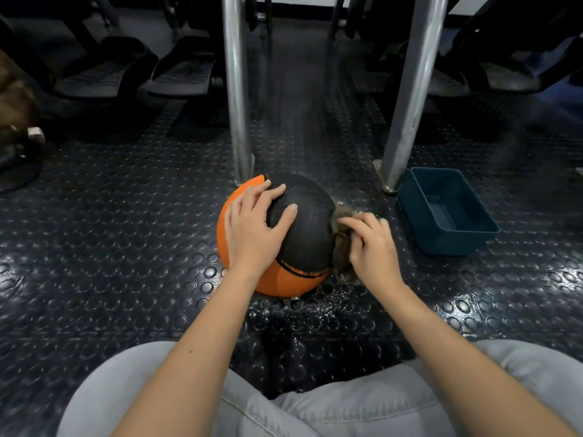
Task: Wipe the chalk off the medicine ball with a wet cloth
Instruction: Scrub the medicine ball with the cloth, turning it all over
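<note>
Medicine ball (303, 228) at frame centre on studded floor (126, 247), left hand (252, 228) spread flat on top, right hand (373, 247) clutching brown cloth (342, 216) against its right side, blue tub (448, 212) right.

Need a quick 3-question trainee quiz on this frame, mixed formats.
1. True or false: the left hand rests on top of the ball.
2. The right hand holds the cloth against which part of the ball? A) its left side B) its right side C) its underside
3. Fill in: the blue tub stands on the floor to the ball's ____.
Key: 1 true; 2 B; 3 right.
</note>
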{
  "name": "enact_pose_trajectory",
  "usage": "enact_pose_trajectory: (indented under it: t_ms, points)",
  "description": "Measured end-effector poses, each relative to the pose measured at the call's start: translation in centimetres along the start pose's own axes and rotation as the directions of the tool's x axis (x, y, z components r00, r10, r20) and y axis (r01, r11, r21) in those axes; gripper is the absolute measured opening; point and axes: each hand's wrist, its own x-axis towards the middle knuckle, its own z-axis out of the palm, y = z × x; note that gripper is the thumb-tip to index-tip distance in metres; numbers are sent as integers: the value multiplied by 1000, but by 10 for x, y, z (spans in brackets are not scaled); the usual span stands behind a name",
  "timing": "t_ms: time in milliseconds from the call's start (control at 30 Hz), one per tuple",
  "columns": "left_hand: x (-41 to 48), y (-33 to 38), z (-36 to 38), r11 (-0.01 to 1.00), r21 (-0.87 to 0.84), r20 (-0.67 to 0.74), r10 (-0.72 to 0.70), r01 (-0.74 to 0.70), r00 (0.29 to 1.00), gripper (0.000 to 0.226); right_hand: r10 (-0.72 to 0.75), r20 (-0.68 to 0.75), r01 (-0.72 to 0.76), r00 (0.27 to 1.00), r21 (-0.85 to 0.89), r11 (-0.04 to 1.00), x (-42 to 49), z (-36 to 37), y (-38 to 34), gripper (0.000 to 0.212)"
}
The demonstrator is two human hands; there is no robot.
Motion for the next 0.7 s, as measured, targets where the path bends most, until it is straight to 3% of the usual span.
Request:
enact_pose_trajectory:
  t_ms: [67,133,167,200,267,333,433,500,600,700]
  points:
    - [-4,0,1,1000,13,2,20,-20,1000,55,227,76,-219,971,-96,971,0,0,12,37]
    - [-8,-4,0,1000,7,-10,18,-18,1000,53,329,0,-328,944,72,942,6,-5,5,34]
    - [-8,-5,-1,1000,2,-23,7,-7,1000,53,316,-71,-296,946,209,932,12,-10,-8,32]
    - [-8,-6,-1,1000,-4,-37,-9,8,999,52,251,-122,-203,960,313,928,18,-16,-24,32]
    - [-5,-6,-1,999,-2,-59,-35,35,998,52,0,-93,36,996,376,926,18,-21,-47,32]
    - [-4,-7,-2,999,3,-69,-45,45,997,53,-235,1,228,972,251,941,0,-13,-60,30]
    - [-4,-6,-3,999,-2,-56,-41,41,998,54,-313,-5,310,950,148,939,1,-2,-47,29]
    - [-4,-1,-1,999,10,-40,-36,37,999,53,-173,-49,179,984,142,974,17,3,-36,29]
    - [-9,12,9,998,55,-15,-10,11,1000,47,146,-29,-137,989,209,968,40,1,-16,31]
    - [-13,18,18,993,114,-45,24,-19,999,45,226,-24,-215,974,221,951,24,-3,-20,30]
